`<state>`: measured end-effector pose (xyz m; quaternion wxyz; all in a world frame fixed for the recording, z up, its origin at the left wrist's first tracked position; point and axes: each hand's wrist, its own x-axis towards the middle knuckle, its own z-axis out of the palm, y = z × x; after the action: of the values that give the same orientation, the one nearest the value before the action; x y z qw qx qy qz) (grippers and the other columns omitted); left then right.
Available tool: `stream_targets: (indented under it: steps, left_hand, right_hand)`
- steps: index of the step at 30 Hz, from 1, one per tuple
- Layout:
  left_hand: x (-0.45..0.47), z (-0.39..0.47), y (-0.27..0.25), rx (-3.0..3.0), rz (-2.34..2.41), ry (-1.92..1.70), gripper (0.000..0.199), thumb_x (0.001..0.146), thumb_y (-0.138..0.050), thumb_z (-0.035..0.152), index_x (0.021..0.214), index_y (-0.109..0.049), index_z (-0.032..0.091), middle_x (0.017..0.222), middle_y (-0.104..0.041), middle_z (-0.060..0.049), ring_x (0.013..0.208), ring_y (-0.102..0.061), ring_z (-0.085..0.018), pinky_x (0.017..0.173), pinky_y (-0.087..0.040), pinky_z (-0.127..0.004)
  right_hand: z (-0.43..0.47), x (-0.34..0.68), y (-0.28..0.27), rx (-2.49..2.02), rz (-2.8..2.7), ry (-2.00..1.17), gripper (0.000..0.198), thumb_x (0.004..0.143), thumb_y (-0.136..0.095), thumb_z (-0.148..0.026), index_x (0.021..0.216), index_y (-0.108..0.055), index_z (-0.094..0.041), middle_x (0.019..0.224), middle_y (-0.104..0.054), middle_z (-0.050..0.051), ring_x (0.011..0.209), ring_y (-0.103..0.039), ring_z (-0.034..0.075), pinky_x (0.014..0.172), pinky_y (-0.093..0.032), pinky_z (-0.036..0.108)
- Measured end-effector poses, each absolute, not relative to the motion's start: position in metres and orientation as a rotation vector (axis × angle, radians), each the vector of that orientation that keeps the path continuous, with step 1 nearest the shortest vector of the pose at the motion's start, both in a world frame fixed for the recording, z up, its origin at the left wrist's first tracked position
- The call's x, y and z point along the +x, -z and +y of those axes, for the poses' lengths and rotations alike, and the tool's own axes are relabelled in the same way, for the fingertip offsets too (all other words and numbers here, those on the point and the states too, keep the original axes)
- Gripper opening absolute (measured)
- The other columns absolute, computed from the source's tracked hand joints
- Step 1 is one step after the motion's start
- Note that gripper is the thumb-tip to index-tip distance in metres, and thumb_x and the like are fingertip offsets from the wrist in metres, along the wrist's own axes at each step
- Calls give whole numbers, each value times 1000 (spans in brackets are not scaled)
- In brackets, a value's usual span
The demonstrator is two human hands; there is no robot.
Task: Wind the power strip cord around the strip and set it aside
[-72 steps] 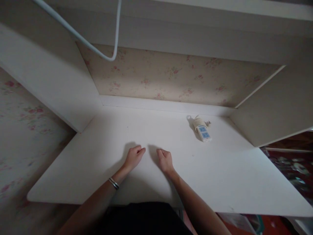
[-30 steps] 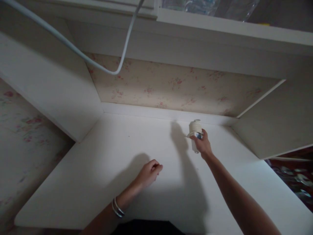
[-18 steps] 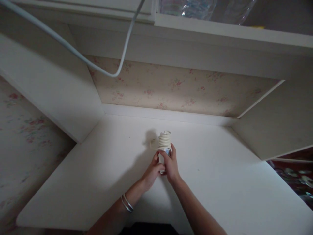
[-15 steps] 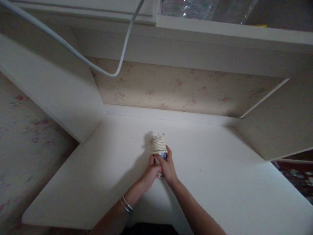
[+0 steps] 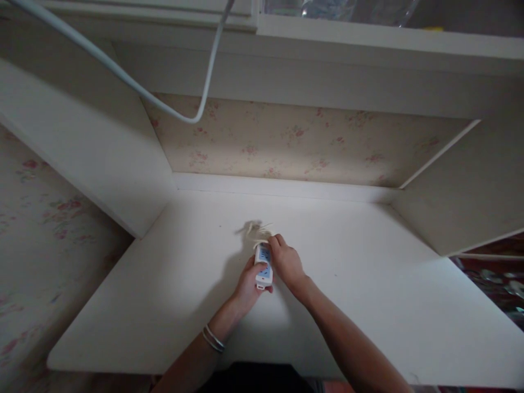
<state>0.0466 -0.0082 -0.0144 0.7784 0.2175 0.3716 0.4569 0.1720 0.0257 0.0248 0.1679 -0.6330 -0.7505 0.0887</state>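
A white power strip [image 5: 264, 270] with a blue socket face points up at me above the white desk. My left hand [image 5: 248, 284] is closed around its lower part, the thumb lying across the sockets. At the strip's far end my right hand [image 5: 285, 262] pinches the cream power cord [image 5: 262, 234], its fingers bent over the loops. The cord's loops bunch beyond the strip, and some of them are hidden behind my right fingers.
The white desktop [image 5: 347, 316] spreads around my hands. A low ledge [image 5: 286, 188] and flowered wallpaper [image 5: 295, 142] stand behind it. White side panels rise left and right, and a shelf [image 5: 347, 33] overhangs the back. A pale curved tube [image 5: 123, 73] crosses the upper left.
The cord, earlier wrapped in coils around the strip, now sits bunched at its far end, exposing the socket face. My right hand has moved from the strip up to the cord.
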Motion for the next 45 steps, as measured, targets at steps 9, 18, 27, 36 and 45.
stream_targets:
  steps: [9, 18, 27, 36, 45]
  left_hand:
    - [36, -9, 12, 226, 753, -930, 30, 80, -61, 29, 102, -57, 10, 90, -65, -9, 64, -63, -15, 57, -54, -29]
    - [3, -9, 0, 478, 615, -650, 31, 81, -60, 32, 105, -56, 12, 87, -66, -12, 51, -61, -15, 33, -30, -17]
    - [-20, -11, 6, 669, 641, -517, 39, 78, -61, 29, 112, -53, 12, 79, -65, -10, 50, -61, -17, 29, -28, -17]
    - [-33, 2, -4, 348, 774, -947, 28, 79, -62, 26, 103, -54, 13, 79, -66, -10, 47, -55, -10, 37, -32, -17]
    - [-15, 3, -14, 434, 655, -827, 31, 81, -59, 29, 107, -53, 15, 81, -64, -10, 45, -55, -11, 32, -25, -16]
  right_hand:
    - [43, 196, 1, -1655, -853, -1075, 46, 89, -33, -62, 72, -48, -21, 60, -55, -1, 45, -57, 14, 42, -45, 26]
    - [53, 215, 14, -1406, -639, -1213, 38, 80, -56, -57, 74, -52, -20, 48, -50, -6, 37, -44, 9, 34, -33, 19]
    - [82, 254, -33, -984, -459, -1213, 25, 86, -60, -39, 76, -56, -17, 68, -62, -1, 55, -59, 7, 54, -52, 15]
    - [60, 272, -20, -1004, -452, -1210, 19, 74, -73, -29, 82, -58, -20, 76, -62, -3, 55, -57, 6, 47, -50, 15]
    - [28, 190, 10, -1046, -508, -1853, 23, 81, -62, -26, 103, -58, -22, 74, -64, -2, 46, -55, 7, 43, -50, 19]
